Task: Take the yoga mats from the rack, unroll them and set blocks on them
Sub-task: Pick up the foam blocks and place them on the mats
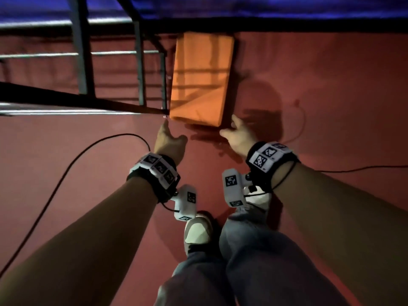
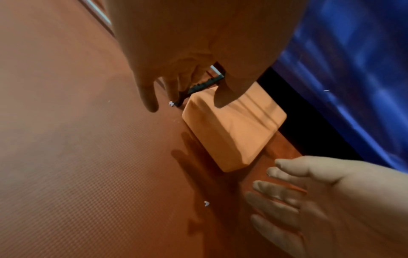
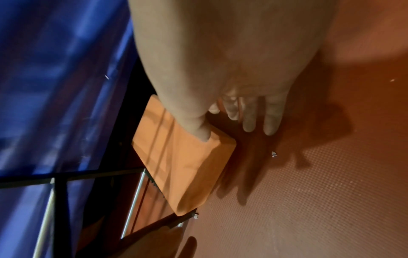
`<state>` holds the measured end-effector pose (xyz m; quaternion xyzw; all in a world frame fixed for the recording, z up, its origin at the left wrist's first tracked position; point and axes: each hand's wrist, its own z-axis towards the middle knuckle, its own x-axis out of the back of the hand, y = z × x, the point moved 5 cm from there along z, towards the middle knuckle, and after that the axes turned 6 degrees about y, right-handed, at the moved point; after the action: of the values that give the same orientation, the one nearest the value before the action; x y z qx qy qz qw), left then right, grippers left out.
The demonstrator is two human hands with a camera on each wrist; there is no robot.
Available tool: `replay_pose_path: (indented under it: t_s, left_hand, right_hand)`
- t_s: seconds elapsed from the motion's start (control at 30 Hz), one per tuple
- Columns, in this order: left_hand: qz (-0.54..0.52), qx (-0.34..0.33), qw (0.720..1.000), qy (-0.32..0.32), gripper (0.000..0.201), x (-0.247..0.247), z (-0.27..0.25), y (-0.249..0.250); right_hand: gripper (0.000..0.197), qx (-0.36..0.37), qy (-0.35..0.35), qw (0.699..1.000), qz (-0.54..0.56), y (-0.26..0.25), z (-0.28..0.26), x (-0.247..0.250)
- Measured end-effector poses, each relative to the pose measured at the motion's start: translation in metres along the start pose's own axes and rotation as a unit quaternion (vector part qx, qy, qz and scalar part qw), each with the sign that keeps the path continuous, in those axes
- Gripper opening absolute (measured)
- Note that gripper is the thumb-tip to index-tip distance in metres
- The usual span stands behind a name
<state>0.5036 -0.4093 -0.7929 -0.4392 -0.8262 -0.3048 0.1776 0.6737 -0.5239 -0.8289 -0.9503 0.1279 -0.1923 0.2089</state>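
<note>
An orange block (image 1: 198, 80) lies flat on an unrolled red mat (image 1: 88, 162), beside the foot of a dark metal rack (image 1: 141, 62). My left hand (image 1: 173, 131) hovers at the block's near left corner, fingers loosely straight and holding nothing. By the near right corner my right hand (image 1: 228, 125) is spread flat and empty. In the right wrist view the thumb overlaps the block (image 3: 183, 167); contact cannot be told. The left wrist view shows the block (image 2: 234, 132) with a gap between it and the right hand's fingers (image 2: 287, 183).
A blue surface (image 1: 265, 7) lies beyond the mat's far edge. Black cables (image 1: 66, 171) curve over the mat on the left and right. My legs and a pale shoe (image 1: 198, 233) stand on the mat just behind the hands.
</note>
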Motion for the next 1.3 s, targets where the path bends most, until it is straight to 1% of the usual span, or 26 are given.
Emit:
replay_pose_path:
  t_s: [0.03, 0.1, 0.17, 0.27, 0.33, 0.37, 0.43, 0.47, 0.5, 0.57, 0.6, 0.63, 0.67, 0.7, 0.77, 0.8, 0.83, 0.9, 0.93, 0.97, 1.03, 1.13, 1.23, 1.3]
  left_hand:
    - [-0.012, 0.0, 1.0, -0.001, 0.08, -0.003, 0.005, -0.003]
    - [-0.032, -0.014, 0.999, -0.004, 0.079, -0.007, 0.012, -0.003]
    - [-0.057, -0.036, 0.998, -0.012, 0.076, -0.007, 0.015, 0.004]
    - [-0.096, -0.017, 0.995, -0.018, 0.069, -0.004, 0.014, 0.011]
    - [-0.11, 0.0, 0.994, -0.012, 0.062, 0.001, 0.003, 0.015]
    - [-0.118, 0.0, 0.993, -0.013, 0.052, 0.002, -0.003, 0.019]
    - [-0.112, -0.009, 0.993, -0.024, 0.024, 0.006, -0.026, 0.027]
    - [-0.102, -0.014, 0.994, -0.023, 0.019, 0.008, -0.039, 0.031]
    - [-0.09, -0.014, 0.996, -0.023, 0.018, 0.011, -0.053, 0.035]
    - [-0.071, -0.005, 0.997, -0.015, 0.027, 0.016, -0.083, 0.042]
    - [-0.067, 0.0, 0.998, -0.014, 0.027, 0.02, -0.1, 0.049]
    - [-0.065, 0.0, 0.998, -0.017, 0.024, 0.024, -0.118, 0.057]
    - [-0.058, -0.01, 0.998, -0.02, 0.025, 0.03, -0.136, 0.069]
    - [-0.047, -0.029, 0.998, -0.025, 0.031, 0.034, -0.153, 0.08]
    - [-0.024, -0.079, 0.996, -0.032, 0.055, 0.05, -0.194, 0.112]
    - [-0.017, -0.096, 0.994, -0.041, 0.066, 0.059, -0.217, 0.128]
    - [-0.019, -0.105, 0.993, -0.053, 0.067, 0.068, -0.242, 0.146]
    - [-0.033, -0.136, 0.987, -0.075, 0.047, 0.09, -0.3, 0.185]
    - [-0.037, -0.151, 0.984, -0.084, 0.039, 0.103, -0.335, 0.206]
    - [-0.043, -0.163, 0.981, -0.095, 0.036, 0.115, -0.372, 0.225]
    - [-0.056, -0.173, 0.977, -0.114, 0.033, 0.135, -0.444, 0.259]
    - [-0.075, -0.2, 0.965, -0.155, 0.035, 0.152, -0.559, 0.303]
    - [-0.083, -0.24, 0.946, -0.2, 0.036, 0.148, -0.658, 0.337]
    - [-0.08, -0.271, 0.931, -0.23, 0.035, 0.131, -0.723, 0.353]
  right_hand:
    - [0.074, 0.002, -0.003, 1.0, 0.008, 0.003, 0.005, -0.003]
    - [0.074, 0.0, -0.02, 0.997, 0.072, 0.005, 0.007, -0.011]
    - [0.065, -0.009, -0.029, 0.991, 0.132, 0.006, 0.002, -0.017]
    - [0.047, 0.001, -0.045, 0.981, 0.188, 0.0, -0.016, -0.014]
    - [0.031, 0.006, -0.017, 0.977, 0.214, -0.005, -0.031, -0.002]
    - [0.028, 0.008, 0.009, 0.976, 0.217, -0.006, -0.037, 0.005]
    - [0.033, -0.003, 0.054, 0.972, 0.228, -0.006, -0.057, 0.021]
    - [0.033, -0.018, 0.074, 0.969, 0.234, -0.007, -0.069, 0.028]
    - [0.032, -0.036, 0.095, 0.964, 0.247, -0.009, -0.082, 0.035]
    - [0.03, -0.071, 0.121, 0.951, 0.277, -0.01, -0.11, 0.052]
    - [0.029, -0.085, 0.133, 0.945, 0.287, -0.011, -0.126, 0.062]
    - [0.026, -0.099, 0.136, 0.94, 0.297, -0.012, -0.143, 0.072]
    - [0.027, -0.115, 0.131, 0.934, 0.312, -0.013, -0.161, 0.082]
    - [0.031, -0.129, 0.123, 0.926, 0.332, -0.011, -0.176, 0.09]
    - [0.038, -0.137, 0.123, 0.905, 0.385, -0.016, -0.218, 0.117]
    - [0.038, -0.13, 0.135, 0.893, 0.409, -0.021, -0.243, 0.133]
    - [0.035, -0.116, 0.151, 0.881, 0.434, -0.028, -0.27, 0.152]
    - [0.025, -0.096, 0.171, 0.858, 0.474, -0.045, -0.326, 0.19]
    - [0.022, -0.089, 0.175, 0.852, 0.485, -0.055, -0.361, 0.212]
    - [0.019, -0.076, 0.178, 0.849, 0.492, -0.064, -0.397, 0.235]
    - [0.018, -0.054, 0.192, 0.843, 0.499, -0.079, -0.465, 0.278]
    - [0.019, -0.006, 0.224, 0.814, 0.536, -0.09, -0.569, 0.345]
    - [0.018, 0.03, 0.263, 0.788, 0.556, -0.082, -0.657, 0.402]
    - [0.018, 0.044, 0.288, 0.767, 0.572, -0.059, -0.708, 0.44]
